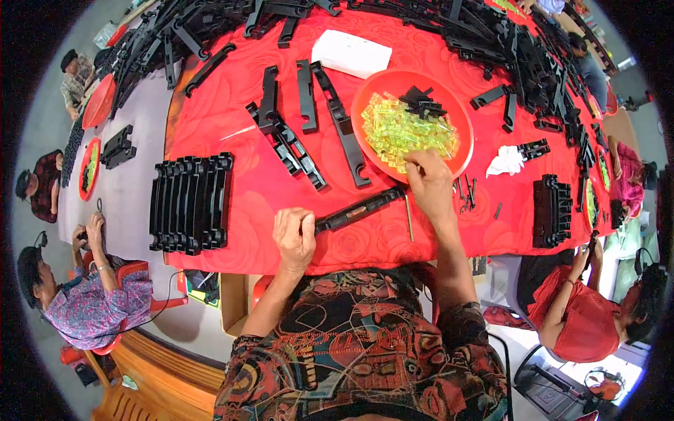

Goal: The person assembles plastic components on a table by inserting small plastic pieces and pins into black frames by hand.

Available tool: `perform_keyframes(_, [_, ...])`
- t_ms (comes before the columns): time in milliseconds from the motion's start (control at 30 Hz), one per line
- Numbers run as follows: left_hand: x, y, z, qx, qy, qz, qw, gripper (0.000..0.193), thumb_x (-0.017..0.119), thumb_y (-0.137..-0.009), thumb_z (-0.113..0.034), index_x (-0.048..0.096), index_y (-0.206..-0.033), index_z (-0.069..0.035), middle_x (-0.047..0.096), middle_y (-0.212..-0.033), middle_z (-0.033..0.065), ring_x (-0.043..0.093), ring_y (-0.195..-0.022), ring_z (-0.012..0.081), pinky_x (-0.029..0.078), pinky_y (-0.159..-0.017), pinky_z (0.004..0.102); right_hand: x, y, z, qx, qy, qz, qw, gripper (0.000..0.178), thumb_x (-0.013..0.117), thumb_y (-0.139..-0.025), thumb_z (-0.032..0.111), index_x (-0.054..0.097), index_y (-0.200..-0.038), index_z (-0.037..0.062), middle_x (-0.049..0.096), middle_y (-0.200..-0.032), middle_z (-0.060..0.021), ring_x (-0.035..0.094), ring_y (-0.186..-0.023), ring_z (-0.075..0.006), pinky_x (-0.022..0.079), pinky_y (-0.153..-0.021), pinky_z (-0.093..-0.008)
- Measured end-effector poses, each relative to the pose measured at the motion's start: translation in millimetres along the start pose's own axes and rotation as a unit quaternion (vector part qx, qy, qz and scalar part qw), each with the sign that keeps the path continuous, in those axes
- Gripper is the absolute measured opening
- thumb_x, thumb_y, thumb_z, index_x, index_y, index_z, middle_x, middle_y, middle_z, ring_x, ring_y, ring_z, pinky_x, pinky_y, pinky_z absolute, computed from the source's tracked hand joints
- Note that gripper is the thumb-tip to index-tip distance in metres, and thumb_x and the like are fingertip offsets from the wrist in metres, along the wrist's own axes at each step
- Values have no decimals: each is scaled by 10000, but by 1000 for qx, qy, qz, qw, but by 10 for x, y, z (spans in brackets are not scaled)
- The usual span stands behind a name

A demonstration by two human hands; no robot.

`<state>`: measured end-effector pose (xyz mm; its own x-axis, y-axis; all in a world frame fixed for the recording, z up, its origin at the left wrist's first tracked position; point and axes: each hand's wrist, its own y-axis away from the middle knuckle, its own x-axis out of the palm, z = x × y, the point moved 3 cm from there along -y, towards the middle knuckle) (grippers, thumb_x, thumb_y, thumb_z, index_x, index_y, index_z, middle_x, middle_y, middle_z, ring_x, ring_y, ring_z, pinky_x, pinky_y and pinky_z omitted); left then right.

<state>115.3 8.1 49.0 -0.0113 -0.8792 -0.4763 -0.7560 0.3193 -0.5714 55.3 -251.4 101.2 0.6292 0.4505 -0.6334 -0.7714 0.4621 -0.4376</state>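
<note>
"Head view: what is gripped by the left hand (293, 235)?"

"One end of a long, narrow black plastic bar (358, 212) is clasped in its curled fingers; the bar is slanted across a red, rose-patterned tablecloth (382, 245)."

"And the right hand (430, 179)?"

"It is held with bent fingers at the near rim of a round red plastic bowl (466, 144), just beside the bar's other end; whether anything is pinched cannot be told."

"What is contained in the bowl?"

"Small translucent yellow pieces (387, 133) are heaped there, with short black strips (423, 103) laid on top."

"Farther out?"

"At the left, black plastic bars in a row (189, 203) are lined up side by side; beyond the bowl, a white rectangular packet (351, 54) is placed."
</note>
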Motion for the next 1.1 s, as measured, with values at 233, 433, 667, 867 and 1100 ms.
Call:
perform_keyframes(233, [32,11,67,-33,9,50,998,74,587,-834,-54,576,-786,0,580,-768,132,554,-712,298,425,-659,384,403,-273,-273,-8,97,192,976,190,523,-789,68,663,-910,27,599,-839,-190,586,-745,-356,473,-692,-452])
perform_keyframes(433, [45,-3,83,-67,24,51,996,84,595,-832,-46,576,-773,10,576,-739,138,554,-707,302,432,-663,380,425,-247,-207,-9,100,122,987,186,544,-778,88,651,-921,36,584,-838,-215,586,-754,-375,470,-685,-465])
perform_keyframes(667, [70,-21,74,-65,29,56,996,81,599,-829,-43,579,-770,11,575,-736,137,553,-704,300,432,-663,378,433,-220,-285,-13,57,126,990,113,551,-791,108,619,-846,37,576,-835,-214,583,-805,-397,474,-699,-484])
perform_keyframes(867, [55,-7,81,-65,22,68,995,94,596,-835,-51,573,-765,9,570,-733,139,548,-700,302,427,-665,381,367,-292,-341,-21,51,77,995,119,558,-803,121,628,-852,39,584,-840,-214,588,-793,-397,476,-700,-481])
perform_keyframes(1100, [68,-5,93,-41,13,76,996,108,596,-843,-65,564,-763,-1,553,-723,135,537,-690,306,414,-659,389,186,-805,-741,39,205,28,978,144,554,-815,132,655,-892,64,587,-853,-214,592,-814,-392,486,-716,-483])
